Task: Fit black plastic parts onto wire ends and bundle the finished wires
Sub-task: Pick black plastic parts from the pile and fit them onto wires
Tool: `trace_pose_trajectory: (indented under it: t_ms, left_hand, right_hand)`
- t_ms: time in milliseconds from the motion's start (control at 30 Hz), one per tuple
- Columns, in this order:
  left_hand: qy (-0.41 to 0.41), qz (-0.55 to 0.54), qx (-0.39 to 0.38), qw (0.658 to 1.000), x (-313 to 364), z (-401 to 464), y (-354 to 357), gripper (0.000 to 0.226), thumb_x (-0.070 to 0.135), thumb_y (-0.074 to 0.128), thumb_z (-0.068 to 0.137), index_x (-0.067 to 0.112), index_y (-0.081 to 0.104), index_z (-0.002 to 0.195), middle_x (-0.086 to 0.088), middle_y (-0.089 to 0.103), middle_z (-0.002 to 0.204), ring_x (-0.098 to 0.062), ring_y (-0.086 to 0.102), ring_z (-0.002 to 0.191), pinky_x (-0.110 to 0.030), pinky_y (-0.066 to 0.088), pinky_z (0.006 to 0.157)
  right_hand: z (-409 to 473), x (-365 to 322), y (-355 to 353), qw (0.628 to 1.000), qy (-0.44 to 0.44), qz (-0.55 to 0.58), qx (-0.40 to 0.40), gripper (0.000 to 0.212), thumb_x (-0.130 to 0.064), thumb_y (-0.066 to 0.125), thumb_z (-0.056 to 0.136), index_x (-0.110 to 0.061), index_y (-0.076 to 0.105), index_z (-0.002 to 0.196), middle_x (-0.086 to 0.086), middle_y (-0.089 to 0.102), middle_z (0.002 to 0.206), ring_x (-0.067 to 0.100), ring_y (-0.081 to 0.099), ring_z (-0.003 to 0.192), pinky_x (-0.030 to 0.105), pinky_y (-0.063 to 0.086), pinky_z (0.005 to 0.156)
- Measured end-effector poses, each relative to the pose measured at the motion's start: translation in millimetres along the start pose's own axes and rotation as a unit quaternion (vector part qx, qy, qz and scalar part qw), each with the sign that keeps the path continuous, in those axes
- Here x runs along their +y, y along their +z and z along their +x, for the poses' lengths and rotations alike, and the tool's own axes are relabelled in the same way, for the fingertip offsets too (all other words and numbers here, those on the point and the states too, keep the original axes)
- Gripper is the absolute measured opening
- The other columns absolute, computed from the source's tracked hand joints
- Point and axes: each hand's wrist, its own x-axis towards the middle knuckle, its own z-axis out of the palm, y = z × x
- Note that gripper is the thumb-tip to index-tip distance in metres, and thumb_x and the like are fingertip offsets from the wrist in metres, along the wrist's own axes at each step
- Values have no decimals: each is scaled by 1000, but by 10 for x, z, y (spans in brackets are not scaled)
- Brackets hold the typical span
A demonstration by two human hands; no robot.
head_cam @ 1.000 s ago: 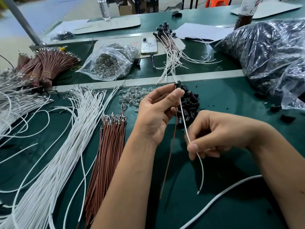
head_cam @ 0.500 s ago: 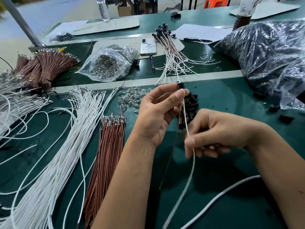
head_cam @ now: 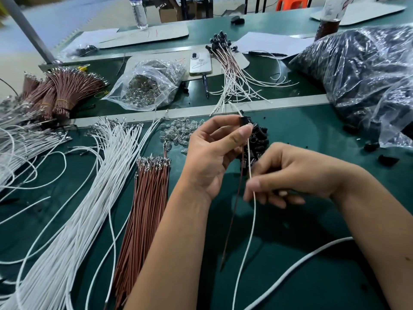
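Observation:
My left hand [head_cam: 212, 153] pinches a small black plastic part [head_cam: 244, 121] between thumb and fingertips, held above the green table. A white wire [head_cam: 252, 211] and a brown wire [head_cam: 233, 211] hang down from that part. My right hand [head_cam: 288, 175] pinches the white wire a short way below the part. A pile of loose black plastic parts [head_cam: 257, 144] lies on the table right behind both hands. A fan of finished wires [head_cam: 232, 72] with black ends lies further back.
Loose white wires [head_cam: 89, 186] and a row of brown wires [head_cam: 147, 198] lie left of my arms. Bundled brown wires [head_cam: 64, 90], a clear bag of bulbs [head_cam: 147, 86], a phone [head_cam: 200, 63] and a big bag of black parts [head_cam: 362, 74] sit behind. Clear bulbs [head_cam: 181, 133] lie loose.
My right hand has slid slightly down along the white wire and the wire now hangs straighter and longer below it. My left hand keeps the black part in about the same place.

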Motion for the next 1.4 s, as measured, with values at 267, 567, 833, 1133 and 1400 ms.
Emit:
trace_pose_trajectory:
  t_ms: [267,567,833,1133,1400]
  left_hand:
    - [14,27,7,999,1,3,17,23,6,78,60,14,69,80,-10,68,81,-14,60,59,-23,50,56]
    - [33,46,-8,998,-21,18,0,26,4,78,59,13,69,82,-10,70,83,-20,66,73,-30,56,73]
    - [33,25,-24,999,-4,10,1,24,4,78,61,14,70,82,-16,66,89,-16,65,70,-26,55,70]
    - [38,1,-50,998,-9,5,-6,22,4,80,63,17,74,79,-13,69,85,-15,68,71,-24,56,68]
    - [39,22,-20,999,-7,10,12,24,3,76,64,11,68,84,-14,67,84,-20,65,71,-28,56,72]
  right_hand:
    - [82,11,31,986,-49,30,155,22,-34,78,87,-12,78,88,10,67,71,13,56,47,17,35,33]
    - [122,19,46,968,-95,62,224,25,-30,81,76,-7,78,85,9,65,66,11,53,45,17,33,34]
    - [102,4,33,969,-104,51,218,20,-29,86,69,-12,78,76,6,61,56,12,51,43,17,34,35]
    - [83,-17,38,965,-128,13,227,20,-19,86,70,-6,71,72,1,56,48,8,48,38,18,36,35]
    - [116,17,48,954,-139,84,254,15,-28,76,82,-14,80,87,7,66,69,10,50,45,17,31,35]
